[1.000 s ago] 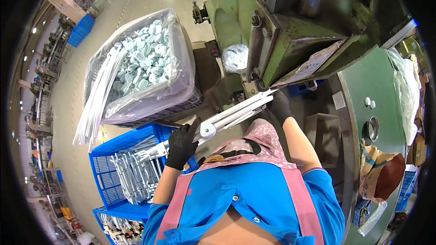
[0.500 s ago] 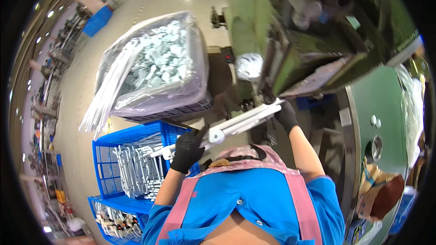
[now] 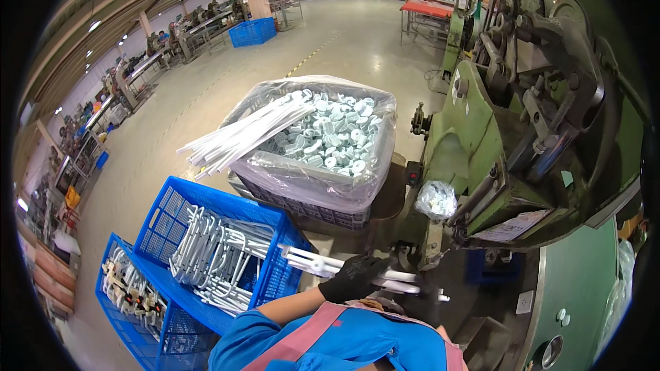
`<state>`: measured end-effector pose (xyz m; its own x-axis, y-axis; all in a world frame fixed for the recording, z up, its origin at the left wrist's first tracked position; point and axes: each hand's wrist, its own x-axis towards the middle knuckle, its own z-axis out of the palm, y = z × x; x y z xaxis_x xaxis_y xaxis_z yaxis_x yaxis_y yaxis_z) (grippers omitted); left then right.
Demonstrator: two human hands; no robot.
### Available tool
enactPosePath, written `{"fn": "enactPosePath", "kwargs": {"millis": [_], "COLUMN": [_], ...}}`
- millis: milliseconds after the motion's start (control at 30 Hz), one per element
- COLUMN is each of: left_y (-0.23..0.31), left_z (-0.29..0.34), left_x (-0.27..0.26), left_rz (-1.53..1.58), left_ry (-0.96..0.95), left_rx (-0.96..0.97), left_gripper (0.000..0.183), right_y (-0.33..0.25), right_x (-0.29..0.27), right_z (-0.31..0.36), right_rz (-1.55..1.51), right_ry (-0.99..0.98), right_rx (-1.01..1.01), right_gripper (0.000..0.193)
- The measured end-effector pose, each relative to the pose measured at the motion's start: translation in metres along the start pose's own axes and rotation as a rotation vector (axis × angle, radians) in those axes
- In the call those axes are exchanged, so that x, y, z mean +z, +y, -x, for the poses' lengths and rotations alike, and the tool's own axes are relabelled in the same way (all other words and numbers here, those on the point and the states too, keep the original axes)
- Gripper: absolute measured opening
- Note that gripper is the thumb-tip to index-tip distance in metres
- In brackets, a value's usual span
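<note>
A bundle of white rods lies across the front of my body, reaching from the blue crate's edge toward the machine. My left hand, in a black glove, is closed round the rods near their middle. My right hand, also dark-gloved, is by the rods' right end, smeared and mostly hidden, so its fingers do not show. Left of the bundle, a blue crate holds several bent white rods. More straight white rods rest across a bagged bin of small pale round parts.
The green machine stands close on the right, with a plastic-wrapped lump at its side. A green table is at the lower right. A second blue crate sits at lower left. Another blue crate stands farther off.
My view has lifted toward the room. My left hand has slid along the bundle toward its right end and closed round the rods. My right hand has become blurred.
</note>
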<state>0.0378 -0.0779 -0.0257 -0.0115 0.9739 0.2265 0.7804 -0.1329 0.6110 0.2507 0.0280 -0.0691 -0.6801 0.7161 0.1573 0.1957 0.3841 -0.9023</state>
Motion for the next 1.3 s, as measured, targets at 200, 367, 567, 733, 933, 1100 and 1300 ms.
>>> {"fn": "enactPosePath", "kwargs": {"millis": [200,367,567,733,933,1100,1300], "left_y": [-0.04,-0.039,-0.097,-0.121,-0.144,-0.152,-0.222], "left_z": [0.005,0.009,0.032,0.058,0.022,-0.098,-0.166], "left_x": [-0.035,-0.101,-0.076,-0.049,-0.092,-0.125,-0.147], "left_rz": [0.803,0.855,1.129,1.248,0.026,-0.405,-0.173], "left_ry": [0.474,0.712,0.829,0.969,0.603,0.633,-0.387], "left_rx": [-0.224,-0.279,0.104,-0.324,-0.48,-0.117,-0.424], "left_gripper": [0.033,0.039,0.028,0.029,0.017,0.011,0.058], "right_y": [-0.045,0.107,0.147,0.04,0.044,0.043,0.007], "right_x": [-0.122,-0.223,-0.17,-0.149,-0.111,-0.1,-0.101], "right_z": [-0.01,0.07,0.104,0.076,0.1,0.098,0.102], "right_rz": [0.098,-0.724,-0.438,0.077,0.446,0.69,0.998], "right_ry": [0.193,0.348,0.09,-0.014,0.068,-0.029,-0.038], "right_rx": [-0.079,0.485,0.372,0.281,0.066,-0.015,0.025], "right_gripper": [0.031,0.032,0.029,0.021,0.036,0.04,0.038]}}
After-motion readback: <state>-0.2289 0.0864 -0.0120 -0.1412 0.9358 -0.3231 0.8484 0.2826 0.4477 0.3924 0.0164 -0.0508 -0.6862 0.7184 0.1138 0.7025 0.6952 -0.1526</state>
